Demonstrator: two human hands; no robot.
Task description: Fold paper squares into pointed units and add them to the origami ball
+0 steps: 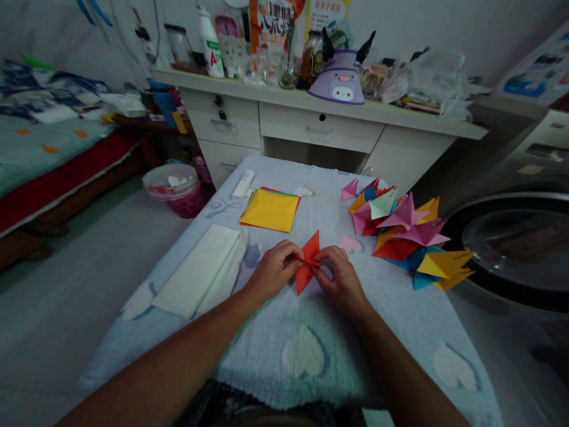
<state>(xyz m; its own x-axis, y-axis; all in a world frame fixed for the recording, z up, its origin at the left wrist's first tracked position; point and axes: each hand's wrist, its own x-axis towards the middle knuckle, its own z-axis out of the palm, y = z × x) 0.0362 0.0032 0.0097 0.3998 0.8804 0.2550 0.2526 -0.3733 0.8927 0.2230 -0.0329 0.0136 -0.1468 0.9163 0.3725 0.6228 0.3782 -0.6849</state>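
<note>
An orange-red folded paper crane (306, 283) is held between both hands above the cloth-covered table, its two pointed wings spread toward and away from me. My left hand (276, 267) pinches it on the left side. On the right side, the thumb and fingers of my right hand (341, 277) are closed on it as well. Just beyond the hands lies a stack of square coloured paper (271, 210), yellow on top. Many-coloured folded paper cranes (404, 216) are heaped at the right of the table.
A folded white cloth (198, 270) lies left of my hands, with a small white box (243, 184) farther back. Behind the table stands a drawer cabinet (235, 121) crowded with jars and bags. A pink bin (182, 204) is on the floor; a washing machine (528, 178) stands right.
</note>
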